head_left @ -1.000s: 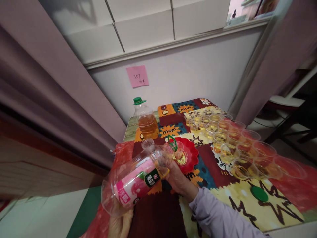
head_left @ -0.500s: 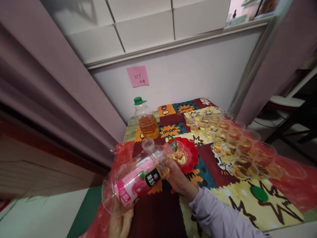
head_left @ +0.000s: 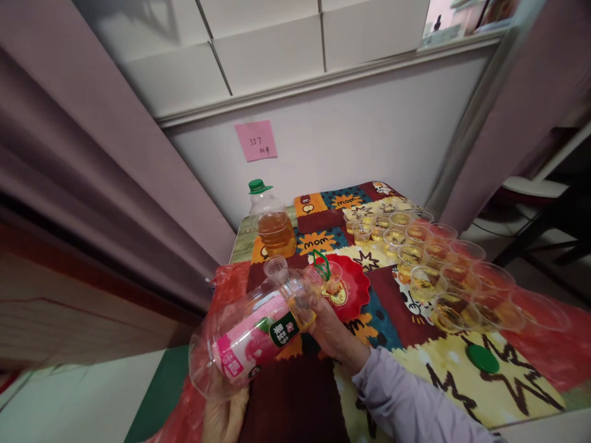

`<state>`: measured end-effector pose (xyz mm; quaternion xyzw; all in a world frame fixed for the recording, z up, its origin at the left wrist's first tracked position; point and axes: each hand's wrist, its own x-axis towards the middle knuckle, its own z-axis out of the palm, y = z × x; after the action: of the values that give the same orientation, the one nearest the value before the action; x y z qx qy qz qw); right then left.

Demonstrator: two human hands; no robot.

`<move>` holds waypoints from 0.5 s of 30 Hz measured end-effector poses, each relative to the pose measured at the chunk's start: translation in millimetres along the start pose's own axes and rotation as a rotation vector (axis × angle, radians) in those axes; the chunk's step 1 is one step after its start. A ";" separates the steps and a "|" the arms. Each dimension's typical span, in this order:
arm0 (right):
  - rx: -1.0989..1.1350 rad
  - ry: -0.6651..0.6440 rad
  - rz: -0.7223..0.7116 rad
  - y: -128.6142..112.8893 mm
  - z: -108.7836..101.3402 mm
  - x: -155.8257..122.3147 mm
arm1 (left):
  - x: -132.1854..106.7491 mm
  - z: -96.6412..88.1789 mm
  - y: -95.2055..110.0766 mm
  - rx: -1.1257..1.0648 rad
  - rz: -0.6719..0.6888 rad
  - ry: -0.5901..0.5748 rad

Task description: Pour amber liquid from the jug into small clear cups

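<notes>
So the pink-labelled bottle (head_left: 253, 341) is held tilted, base at 8 o'clock, neck end at 2, towards the red plate (head_left: 359, 294). Base's gripped by the left hand (head_left: 226, 409), neck end by the right hand (head_left: 331, 331), nearer the plate.

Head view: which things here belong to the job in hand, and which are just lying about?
Seem to belong:
pink-labelled bottle, tilted in the left hand and right hand
clear cups, mostly with yellowish liquid
red plate
loose green cap
amber-filled bottle

Seem only nearby:
pink paper note
red plastic
curtain
</notes>
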<state>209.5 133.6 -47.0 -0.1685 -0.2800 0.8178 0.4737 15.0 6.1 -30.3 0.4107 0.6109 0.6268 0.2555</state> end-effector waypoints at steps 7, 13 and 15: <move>-0.036 0.010 0.003 -0.5 -0.6 -0.1 | -1.5 -0.6 -0.6 0.106 0.023 -0.033; -0.041 0.029 0.020 3.1 -4.8 0.8 | -1.3 -6.1 -12.5 0.135 -0.029 0.009; -0.029 0.031 0.022 3.0 -4.9 1.1 | -1.5 -4.9 -10.1 0.143 -0.034 0.016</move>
<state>209.5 134.8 -52.8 -0.1911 -0.2827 0.8161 0.4665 10.0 3.4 -40.0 0.4125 0.6631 0.5802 0.2312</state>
